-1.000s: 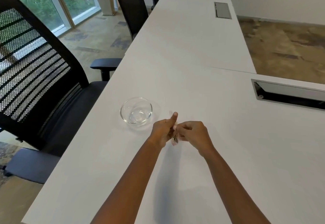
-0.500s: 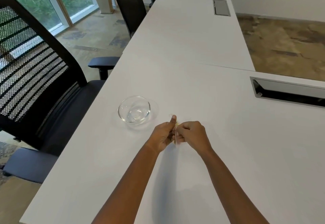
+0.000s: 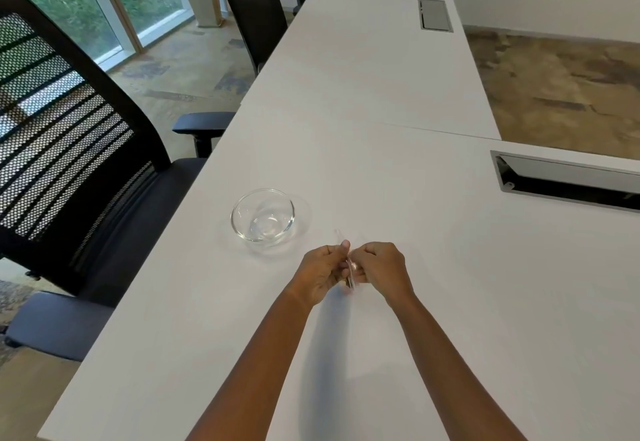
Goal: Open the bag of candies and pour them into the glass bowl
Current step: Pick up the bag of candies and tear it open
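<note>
A small clear bag of candies point(image 3: 350, 271) is pinched upright between both my hands, edge-on to the camera, so little of it shows. My left hand point(image 3: 322, 272) grips its left side with the thumb raised. My right hand point(image 3: 381, 269) grips the right side, knuckles up. The hands are pressed close together just above the white table point(image 3: 381, 163). The glass bowl point(image 3: 263, 215) stands empty on the table, a short way up and to the left of my left hand.
A black mesh office chair point(image 3: 76, 149) stands along the table's left edge, with more chairs point(image 3: 252, 7) farther back. A metal cable tray point(image 3: 568, 177) opens in the table at the right, and another point(image 3: 434, 14) lies far back.
My hands have stayed together on the bag with only slight shifts of the fingers. The left thumb has dropped a little. The bowl has not moved.
</note>
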A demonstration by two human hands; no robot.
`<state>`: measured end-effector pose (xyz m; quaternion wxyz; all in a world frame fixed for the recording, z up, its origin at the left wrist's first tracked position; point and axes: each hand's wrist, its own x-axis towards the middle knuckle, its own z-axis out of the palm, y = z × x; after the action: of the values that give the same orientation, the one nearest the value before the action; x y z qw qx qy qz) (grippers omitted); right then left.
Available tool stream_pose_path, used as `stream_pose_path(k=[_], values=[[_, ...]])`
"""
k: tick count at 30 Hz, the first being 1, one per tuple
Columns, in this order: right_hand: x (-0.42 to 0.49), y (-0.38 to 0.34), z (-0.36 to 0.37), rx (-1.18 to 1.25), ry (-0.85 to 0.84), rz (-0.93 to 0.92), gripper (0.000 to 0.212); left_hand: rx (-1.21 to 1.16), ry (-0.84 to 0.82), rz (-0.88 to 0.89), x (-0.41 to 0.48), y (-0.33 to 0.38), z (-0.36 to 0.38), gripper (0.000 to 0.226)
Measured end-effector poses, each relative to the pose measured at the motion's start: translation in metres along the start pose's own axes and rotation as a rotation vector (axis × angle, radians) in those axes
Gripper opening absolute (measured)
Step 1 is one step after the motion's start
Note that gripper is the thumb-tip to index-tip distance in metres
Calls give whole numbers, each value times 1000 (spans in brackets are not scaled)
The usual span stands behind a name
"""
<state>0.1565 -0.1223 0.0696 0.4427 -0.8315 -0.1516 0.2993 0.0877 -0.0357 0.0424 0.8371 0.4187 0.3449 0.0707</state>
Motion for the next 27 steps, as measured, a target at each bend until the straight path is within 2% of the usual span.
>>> stream_pose_path(k=[4,8,11,15,20,24,27], values=[[3,6,0,-16,7,-6,27,101,55,44,-2,1,0,28],[0,6,2,-87,66,-124,17,251,101,116,-3,4,6,24],[2,4,2,-82,47,-161,17,260,108,129,-6,9,6,24],[1,5,2,-38,58,-134,15,295,138,120,-9,13,7,26],[-3,6,2,8,97,-117,18,401,284,218,-12,12,18,17],[-5,2,-5,87,116,-126,14,346,246,238,-16,17,21,27],[-6,-3,-10,101,136,-146,12,338,220,254,-18,23,23,26]])
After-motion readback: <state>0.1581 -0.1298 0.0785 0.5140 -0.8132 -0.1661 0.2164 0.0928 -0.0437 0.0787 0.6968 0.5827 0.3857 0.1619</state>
